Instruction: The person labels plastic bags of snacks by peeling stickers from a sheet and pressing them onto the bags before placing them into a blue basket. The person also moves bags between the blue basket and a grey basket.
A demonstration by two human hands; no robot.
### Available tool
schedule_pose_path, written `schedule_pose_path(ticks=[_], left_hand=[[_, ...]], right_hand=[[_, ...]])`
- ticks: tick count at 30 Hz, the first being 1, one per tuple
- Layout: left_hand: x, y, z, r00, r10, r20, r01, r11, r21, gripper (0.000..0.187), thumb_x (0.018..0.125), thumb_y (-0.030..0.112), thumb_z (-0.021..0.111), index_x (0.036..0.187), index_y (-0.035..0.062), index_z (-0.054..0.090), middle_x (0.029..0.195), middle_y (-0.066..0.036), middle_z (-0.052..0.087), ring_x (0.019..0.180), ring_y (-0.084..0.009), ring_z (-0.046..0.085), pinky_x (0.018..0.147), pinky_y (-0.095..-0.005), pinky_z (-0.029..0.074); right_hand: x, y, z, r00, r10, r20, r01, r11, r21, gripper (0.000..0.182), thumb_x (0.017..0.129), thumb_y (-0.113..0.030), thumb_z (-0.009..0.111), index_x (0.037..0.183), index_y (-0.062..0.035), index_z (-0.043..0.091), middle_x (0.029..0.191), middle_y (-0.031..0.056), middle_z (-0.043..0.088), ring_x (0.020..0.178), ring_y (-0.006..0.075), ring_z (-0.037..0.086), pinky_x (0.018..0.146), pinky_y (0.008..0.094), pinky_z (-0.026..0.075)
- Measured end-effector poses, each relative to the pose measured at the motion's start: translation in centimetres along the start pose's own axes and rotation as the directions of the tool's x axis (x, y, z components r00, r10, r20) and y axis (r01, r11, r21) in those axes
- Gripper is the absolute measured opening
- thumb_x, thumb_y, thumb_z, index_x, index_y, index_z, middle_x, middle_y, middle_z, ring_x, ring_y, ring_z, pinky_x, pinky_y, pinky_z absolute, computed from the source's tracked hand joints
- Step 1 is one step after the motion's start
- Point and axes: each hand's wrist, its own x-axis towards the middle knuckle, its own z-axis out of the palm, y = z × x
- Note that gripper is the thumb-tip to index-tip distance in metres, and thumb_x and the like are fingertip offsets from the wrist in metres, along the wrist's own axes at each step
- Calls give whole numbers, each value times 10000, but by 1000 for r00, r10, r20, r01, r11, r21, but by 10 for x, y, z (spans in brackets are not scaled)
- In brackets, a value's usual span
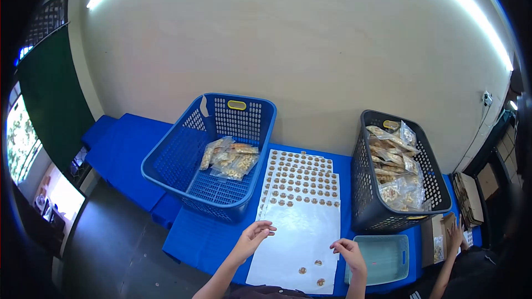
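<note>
A white sheet of round brown stickers (302, 227) lies in front of me, with rows of stickers on its upper part and a bare lower part. Three single round stickers (302, 271) sit near its bottom edge. Over the sheet's left edge is my left hand (256, 239), open, its thumb and fingers a little apart and nothing visible in them. My right hand (351, 253) hovers by the right edge, its thumb and fingertips drawn together in a pinch. Anything between those fingertips is too small to make out.
Behind the sheet stands a blue basket (233, 206) holding several clear snack bags (230, 158). A dark basket (370, 220) full of similar bags is at right. Nearer are a pale green tray (382, 282) and a cardboard box (428, 241). Another person's hand (455, 237) is beside it.
</note>
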Motion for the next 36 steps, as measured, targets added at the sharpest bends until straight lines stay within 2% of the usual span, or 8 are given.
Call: schedule_pose_path(ticks=[10, 16, 21, 24, 29, 32, 33, 36], left_hand=[[13, 31, -62, 971, 176, -163, -177, 984, 12, 195, 879, 90, 463, 1037, -19, 500, 971, -114, 574, 900, -172, 558, 819, -289, 440], [55, 100, -143, 937, 335, -101, -292, 908, 299, 185, 883, 77, 438, 1024, -19, 507, 913, -95, 582, 853, -134, 557, 762, -262, 455], [152, 114, -225, 995, 6, 98, -60, 821, 568, 279, 872, 193, 479, 1086, 15, 505, 966, -94, 588, 901, -151, 556, 776, -277, 455], [219, 91, -290, 930, -363, -55, 315, 712, 628, 415, 817, 313, 530, 1095, 5, 519, 990, -86, 590, 904, -181, 565, 730, -321, 468], [292, 65, -356, 940, -300, -162, 206, 120, 971, 444, 745, 361, 565, 922, -44, 608, 877, -153, 621, 721, -245, 606, 614, -341, 496], [360, 0, -429, 920, -235, -315, 341, 81, 936, 386, 713, 318, 569, 944, 14, 630, 872, -144, 632, 716, -224, 619, 637, -332, 506], [351, 3, -420, 918, -193, -346, 380, 189, 905, 387, 699, 245, 569, 1001, 4, 600, 1058, -164, 577, 963, -281, 571, 824, -341, 452], [323, 4, -382, 851, -304, -429, 481, 124, 868, 381, 716, 251, 564, 1019, 22, 599, 1087, -159, 565, 1003, -277, 551, 860, -334, 429]], right_hand=[[27, 49, 53, 990, 138, -38, -139, 990, -13, 245, 842, -161, 526, 682, 10, 601, 692, 64, 599, 616, 80, 510, 616, 215, 421], [44, 46, 111, 985, 157, 69, -149, 983, -107, 238, 843, -165, 530, 698, 16, 583, 704, 68, 600, 644, 88, 519, 633, 221, 422], [56, 44, 137, 995, 101, 22, -97, 987, -125, 152, 827, -119, 554, 804, 30, 572, 736, 80, 603, 672, 100, 544, 634, 219, 439], [56, 42, 149, 994, 106, -40, -111, 979, -171, 141, 822, -101, 560, 853, 36, 560, 744, 78, 601, 673, 105, 550, 622, 222, 447], [41, 58, 164, 986, 90, -143, -123, 964, -237, 241, 806, -215, 585, 873, 17, 579, 745, 88, 613, 684, 140, 585, 629, 255, 467], [23, 61, 169, 985, 142, -98, -167, 925, -340, 197, 836, -154, 545, 974, -15, 518, 825, 60, 560, 732, 118, 538, 611, 249, 459], [17, 61, 174, 976, 131, -173, -187, 912, -364, 208, 842, -207, 533, 894, -8, 564, 740, 58, 572, 682, 121, 537, 576, 252, 449], [5, 82, 171, 962, 142, -233, -234, 866, -441, 198, 832, -190, 545, 913, -10, 557, 747, 65, 582, 647, 129, 541, 578, 254, 452]])
